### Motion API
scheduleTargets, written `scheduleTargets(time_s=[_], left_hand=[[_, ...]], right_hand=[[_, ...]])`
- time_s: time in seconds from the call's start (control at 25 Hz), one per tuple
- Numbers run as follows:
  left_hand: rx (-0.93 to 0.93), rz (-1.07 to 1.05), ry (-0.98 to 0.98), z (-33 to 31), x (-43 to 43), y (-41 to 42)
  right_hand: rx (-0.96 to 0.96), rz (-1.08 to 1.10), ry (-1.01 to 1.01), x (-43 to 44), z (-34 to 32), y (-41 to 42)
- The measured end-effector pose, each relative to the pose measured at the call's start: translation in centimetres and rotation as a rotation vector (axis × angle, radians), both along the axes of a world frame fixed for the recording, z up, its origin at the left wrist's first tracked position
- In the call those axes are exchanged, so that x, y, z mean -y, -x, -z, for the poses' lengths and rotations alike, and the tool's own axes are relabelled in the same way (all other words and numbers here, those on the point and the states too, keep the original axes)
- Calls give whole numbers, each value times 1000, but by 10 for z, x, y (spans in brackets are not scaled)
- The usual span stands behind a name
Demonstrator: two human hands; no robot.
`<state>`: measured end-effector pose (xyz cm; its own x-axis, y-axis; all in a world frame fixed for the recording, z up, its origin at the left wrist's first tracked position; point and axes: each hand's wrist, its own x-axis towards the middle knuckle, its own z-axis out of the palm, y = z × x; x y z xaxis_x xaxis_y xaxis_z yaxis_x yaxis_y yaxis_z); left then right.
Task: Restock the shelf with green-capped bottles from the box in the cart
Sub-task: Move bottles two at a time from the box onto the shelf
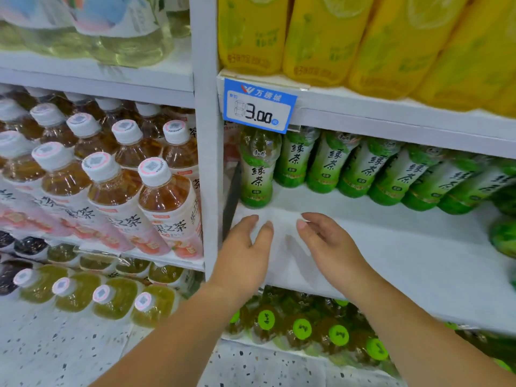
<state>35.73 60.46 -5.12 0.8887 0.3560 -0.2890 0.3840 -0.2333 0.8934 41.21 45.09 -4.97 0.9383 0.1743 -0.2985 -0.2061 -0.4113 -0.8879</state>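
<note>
Both hands empty, fingers loosely spread: left hand (245,241), right hand (329,247); over white shelf (391,247); green-labelled bottle (258,169) just beyond.

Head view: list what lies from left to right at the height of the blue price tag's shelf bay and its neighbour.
White-capped amber tea bottles → white shelf upright → blue price tag → lone front green tea bottle → row of green tea bottles set further back.

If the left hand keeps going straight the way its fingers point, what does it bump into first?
Probably the green tea bottle standing at the shelf's left end. The left hand is empty, fingers pointing up and back over the bare white shelf. Depth is hard to judge.
</note>
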Motion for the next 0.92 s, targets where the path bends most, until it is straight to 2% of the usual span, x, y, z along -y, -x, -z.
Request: scheduleTargets(time_s=[0.16, 0.56, 0.76, 0.92], left_hand=[[-100, 63, 81, -21, 9, 45], [-241, 343, 72, -110, 56, 195], [-291, 575, 33, -144, 103, 245], [-224, 697, -24, -173, 153, 275]], right_hand=[[-105, 90, 18, 21, -24, 55], [-305, 249, 75, 104, -117, 254], [-356, 440, -14, 148, -135, 333], [-300, 498, 14, 186, -143, 385]])
